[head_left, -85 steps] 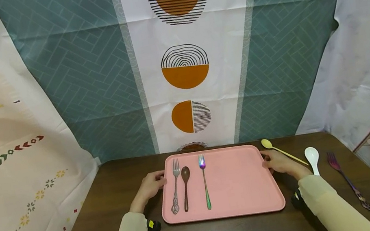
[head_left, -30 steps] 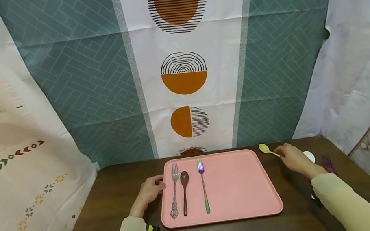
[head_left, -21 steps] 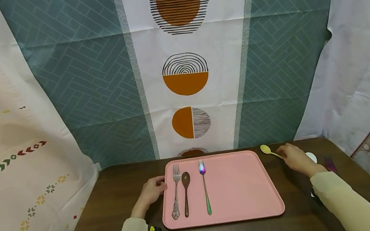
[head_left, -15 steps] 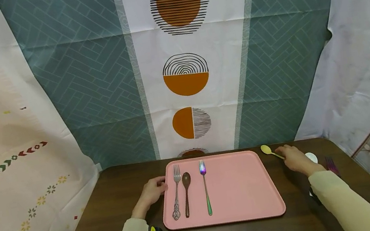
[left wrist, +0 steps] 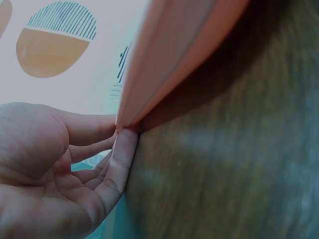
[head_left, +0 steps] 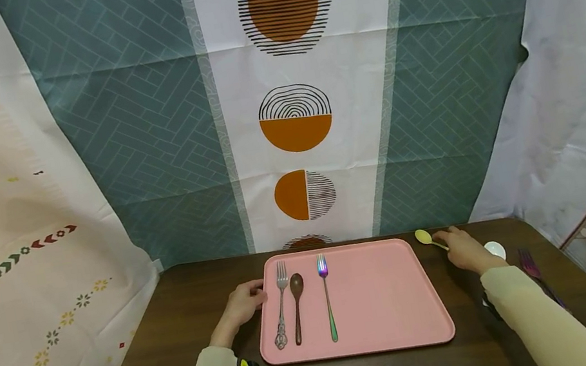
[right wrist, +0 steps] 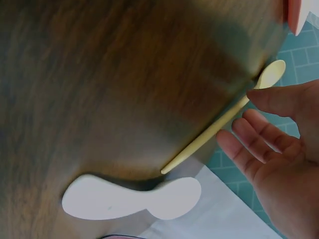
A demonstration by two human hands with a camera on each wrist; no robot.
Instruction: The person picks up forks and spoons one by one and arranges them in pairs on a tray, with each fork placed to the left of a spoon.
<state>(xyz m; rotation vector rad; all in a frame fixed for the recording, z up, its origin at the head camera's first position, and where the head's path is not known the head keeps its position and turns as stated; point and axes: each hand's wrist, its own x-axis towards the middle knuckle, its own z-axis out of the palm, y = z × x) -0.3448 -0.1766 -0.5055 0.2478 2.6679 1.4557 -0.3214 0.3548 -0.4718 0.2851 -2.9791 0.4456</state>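
Note:
A pink tray (head_left: 384, 298) lies on the table, bearing a silver fork (head_left: 280, 303), a dark brown spoon (head_left: 298, 306) and a rainbow-coloured fork (head_left: 328, 298). My left hand (head_left: 242, 303) grips the tray's left rim; in the left wrist view its thumb and a finger (left wrist: 122, 154) meet at the edge. Beyond the tray's right side, my right hand (head_left: 465, 252) pinches a yellow spoon (head_left: 423, 236) near its bowl. The right wrist view has the thumb at the spoon's neck, with the other fingertips close along the handle (right wrist: 199, 142); the index finger is hidden.
A white spoon (right wrist: 109, 199) lies just right of the yellow one, partly under my right wrist in the head view. Farther right is a purple fork (head_left: 530, 264), partly covered by my sleeve. A patterned cloth (head_left: 292, 111) hangs behind the brown table (head_left: 176, 321).
My right hand has left the tray's right rim and moved right to the yellow spoon, where it has stayed for about a second. The left hand has kept its place on the tray.

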